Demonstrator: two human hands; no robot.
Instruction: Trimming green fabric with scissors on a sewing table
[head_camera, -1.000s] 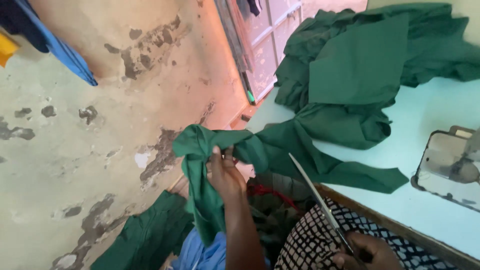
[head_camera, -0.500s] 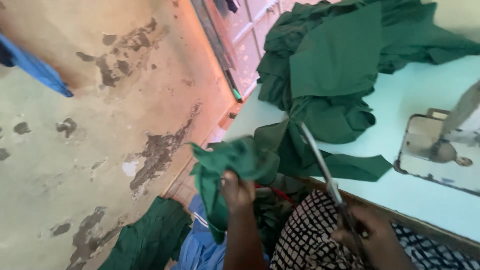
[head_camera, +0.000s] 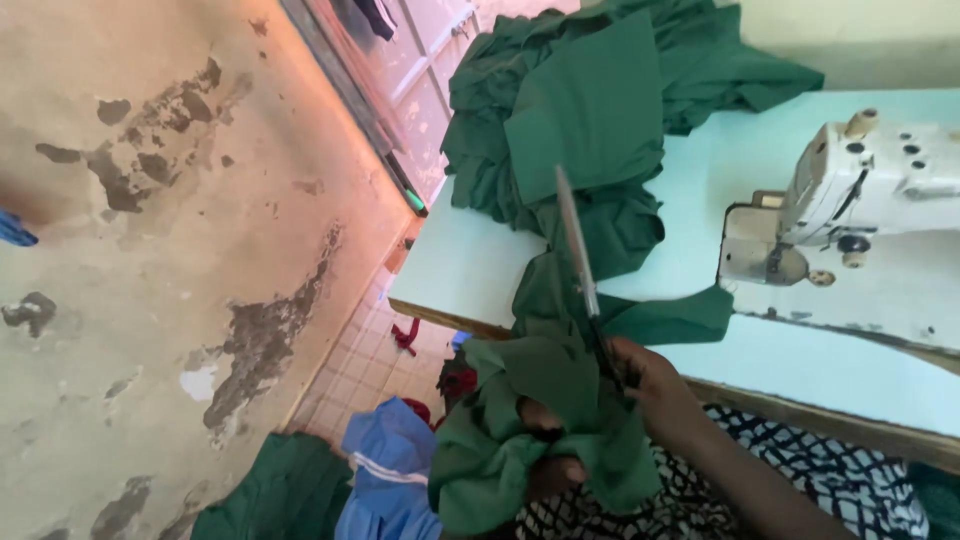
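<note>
So down near the lap, the left hand is buried in a bunched-up piece of green cloth, fingers clamped tight on the folds, just off the near edge of the pale blue table. Right next to it the right hand is closed around the handles of a pair of scissors, blades together and pointing up and away over the table's near edge. The cloth trails up onto the table and runs into a big heap of green fabric at the far left corner. A white sewing machine sits toward the right side. On the floor by the wall there's a blue garment and more green fabric.
</note>
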